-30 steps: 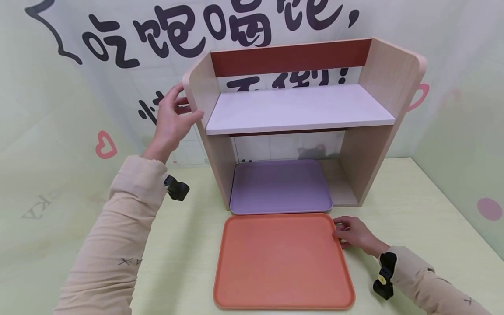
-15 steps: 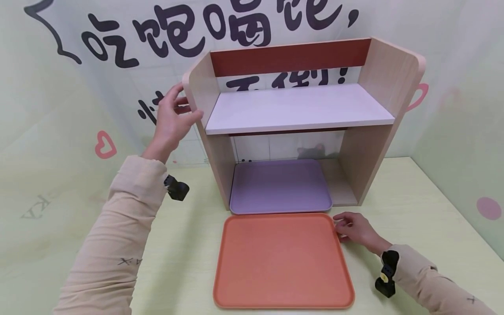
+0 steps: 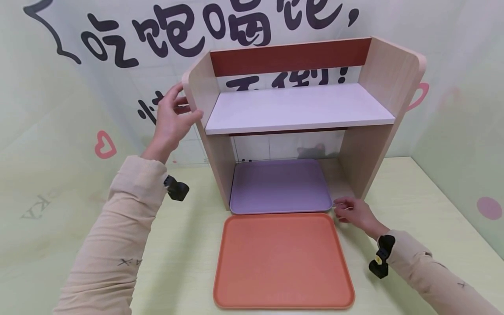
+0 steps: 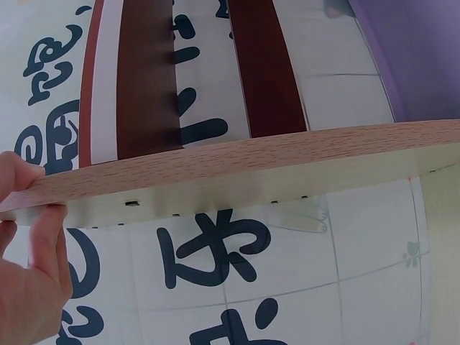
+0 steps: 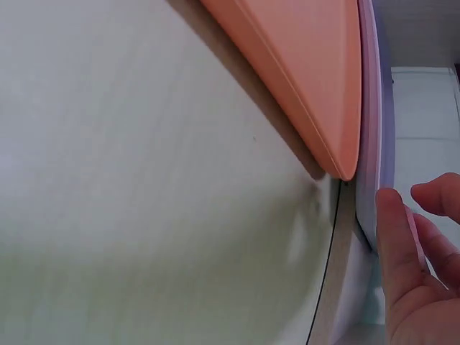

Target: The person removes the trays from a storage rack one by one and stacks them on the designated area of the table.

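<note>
A wooden shelf unit [image 3: 391,92] with a white middle board [image 3: 299,107] stands on the table. My left hand [image 3: 173,118] grips the front edge of its left side panel [image 4: 237,154], thumb on one face and fingers on the other. A purple tray [image 3: 280,186] lies in the lower compartment, its front edge level with the unit's front. Directly before it on the table lies an orange tray [image 3: 283,262]. My right hand [image 3: 358,214] has loosely bent fingers, with the fingertips [image 5: 392,208] right at the purple tray's front right corner.
Behind the shelf hangs a pale curtain [image 3: 118,92] with large black lettering. Right of the purple tray, a strip of the unit's bottom board [image 3: 336,179] shows. Black wrist cameras [image 3: 177,188] are strapped to both sleeves.
My right hand has moved away from the orange tray's right rim, back toward the shelf, to the purple tray's corner. The left hand and both trays have stayed in place.
</note>
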A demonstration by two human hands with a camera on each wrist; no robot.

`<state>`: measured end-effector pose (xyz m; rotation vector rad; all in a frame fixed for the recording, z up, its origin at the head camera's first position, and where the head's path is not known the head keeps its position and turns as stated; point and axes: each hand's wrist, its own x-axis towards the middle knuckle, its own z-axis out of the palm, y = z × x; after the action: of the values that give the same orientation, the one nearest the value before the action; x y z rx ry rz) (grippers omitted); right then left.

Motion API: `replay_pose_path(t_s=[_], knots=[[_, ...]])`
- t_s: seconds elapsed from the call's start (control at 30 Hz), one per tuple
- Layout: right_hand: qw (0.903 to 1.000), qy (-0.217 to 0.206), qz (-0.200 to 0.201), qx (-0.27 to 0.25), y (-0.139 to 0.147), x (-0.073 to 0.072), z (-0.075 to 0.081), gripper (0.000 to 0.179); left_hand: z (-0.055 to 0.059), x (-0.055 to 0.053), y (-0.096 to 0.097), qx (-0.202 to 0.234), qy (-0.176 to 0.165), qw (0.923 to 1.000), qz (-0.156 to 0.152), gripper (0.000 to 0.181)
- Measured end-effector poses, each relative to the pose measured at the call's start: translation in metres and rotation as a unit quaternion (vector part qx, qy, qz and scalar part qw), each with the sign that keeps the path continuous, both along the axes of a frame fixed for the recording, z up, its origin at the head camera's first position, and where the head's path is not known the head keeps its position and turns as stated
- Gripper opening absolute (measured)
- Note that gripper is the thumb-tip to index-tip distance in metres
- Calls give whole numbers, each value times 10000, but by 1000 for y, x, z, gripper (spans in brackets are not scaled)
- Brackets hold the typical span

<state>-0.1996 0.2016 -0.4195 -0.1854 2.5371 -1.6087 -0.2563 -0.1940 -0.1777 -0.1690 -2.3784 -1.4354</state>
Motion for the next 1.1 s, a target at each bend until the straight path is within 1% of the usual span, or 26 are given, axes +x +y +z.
replay_pose_path(t_s=[0.23,0.43,0.73,0.97,1.1], knots=[[9992,212,-136,-319,1,-19,2,35,1,0,0,76,24,10000,-9,63],[9983,227,-226,-491,2,-28,1,36,0,1,0,48,42,10000,17,64],[9974,45,-513,-512,-1,-33,-12,37,0,1,1,-23,20,10000,11,64],[9967,41,-685,-434,-5,-33,-18,36,-1,0,1,-47,19,10000,28,64],[9959,56,-753,-500,-8,-33,-20,35,0,-1,1,-44,15,10000,42,64]])
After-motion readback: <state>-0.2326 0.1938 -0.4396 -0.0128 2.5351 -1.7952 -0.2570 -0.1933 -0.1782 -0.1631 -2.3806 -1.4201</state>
